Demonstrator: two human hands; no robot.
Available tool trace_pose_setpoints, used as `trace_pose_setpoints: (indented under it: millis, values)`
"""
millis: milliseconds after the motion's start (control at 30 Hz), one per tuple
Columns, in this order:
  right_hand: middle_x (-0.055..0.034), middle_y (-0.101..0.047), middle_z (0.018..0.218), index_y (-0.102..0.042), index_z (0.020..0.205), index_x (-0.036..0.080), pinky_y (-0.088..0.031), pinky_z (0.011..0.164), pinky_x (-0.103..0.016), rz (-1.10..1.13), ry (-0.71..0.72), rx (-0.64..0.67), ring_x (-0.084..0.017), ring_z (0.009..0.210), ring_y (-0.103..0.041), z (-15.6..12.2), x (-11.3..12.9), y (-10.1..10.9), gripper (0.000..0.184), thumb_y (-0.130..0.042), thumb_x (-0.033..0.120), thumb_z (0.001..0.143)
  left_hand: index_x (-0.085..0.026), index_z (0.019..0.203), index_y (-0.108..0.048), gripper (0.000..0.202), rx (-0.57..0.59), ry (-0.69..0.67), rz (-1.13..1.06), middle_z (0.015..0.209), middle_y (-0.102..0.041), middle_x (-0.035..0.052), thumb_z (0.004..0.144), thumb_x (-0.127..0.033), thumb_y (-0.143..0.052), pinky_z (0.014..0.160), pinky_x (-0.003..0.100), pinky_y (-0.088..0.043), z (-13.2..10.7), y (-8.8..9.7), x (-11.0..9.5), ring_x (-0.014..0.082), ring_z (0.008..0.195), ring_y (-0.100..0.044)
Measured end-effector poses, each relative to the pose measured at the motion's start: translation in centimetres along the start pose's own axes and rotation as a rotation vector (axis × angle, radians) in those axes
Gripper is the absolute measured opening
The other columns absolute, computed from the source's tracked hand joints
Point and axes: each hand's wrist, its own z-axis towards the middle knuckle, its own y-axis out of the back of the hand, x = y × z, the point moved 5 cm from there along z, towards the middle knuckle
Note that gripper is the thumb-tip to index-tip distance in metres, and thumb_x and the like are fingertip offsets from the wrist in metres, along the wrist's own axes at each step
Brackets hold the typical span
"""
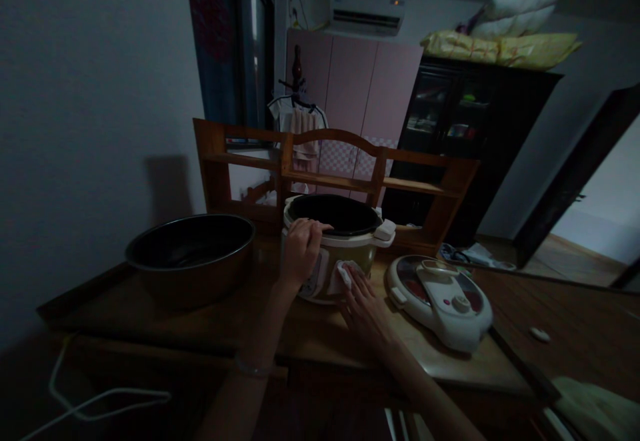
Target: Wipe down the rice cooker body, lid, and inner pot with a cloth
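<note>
An electric cooker [353, 251] with its top uncovered and a dark inside stands in the middle of the wooden desk. Over its front rim my left hand [301, 249] is closed, fingers bent at the edge and one pointing right. My right hand [361, 298] presses a white cloth [344, 272] against the cooker's front, right of the control panel [316, 274]; part of the cloth is hidden under the fingers. On the left sits a large dark inner pot [200, 268]. The cooker's round white lid [440, 301], with a knob and handle, lies to the right.
A wooden shelf rack [330, 178] rises along the desk's back edge. A white cable [110, 394] hangs at the lower left. Right of the desk is a brown surface [565, 308] with a small white object [539, 334] on it. The room is dim.
</note>
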Motion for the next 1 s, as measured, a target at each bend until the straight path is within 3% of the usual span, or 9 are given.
trace_pose_setpoints:
  millis: [600,767,1000]
  values:
    - [-0.0107,-0.025,0.16,-0.014,0.156,0.015,-0.037,0.116,-0.05,-0.002,-0.065,-0.068,-0.027,0.149,-0.02,-1.3,-0.2,0.4,0.068,-0.044,0.018,0.096,-0.024,0.101,-0.073,0.047,0.02,0.003,0.012,0.101,-0.072,0.0028,0.104,-0.029,-0.026,0.104,0.038,-0.038,0.1,0.0,0.0,0.0194,0.1,-0.06]
    - [-0.0128,-0.015,0.163,-0.006,0.157,0.013,-0.031,0.118,-0.056,0.03,-0.141,-0.139,-0.03,0.15,-0.014,0.2,-0.9,1.6,0.07,-0.041,0.02,0.097,-0.025,0.102,-0.073,0.046,0.014,-0.003,0.011,0.102,-0.072,0.0024,0.104,-0.028,-0.027,0.104,0.038,-0.038,0.1,0.1,-0.1,0.0193,0.101,-0.06]
    - [-0.0124,-0.013,0.163,-0.006,0.157,0.014,-0.027,0.12,-0.055,0.016,-0.098,-0.112,-0.03,0.15,-0.008,3.3,0.0,2.7,0.069,-0.041,0.023,0.099,-0.025,0.103,-0.073,0.047,0.008,-0.007,0.01,0.105,-0.072,0.0018,0.104,-0.028,-0.026,0.108,0.037,-0.035,0.0,-0.1,0.0,0.0183,0.104,-0.061]
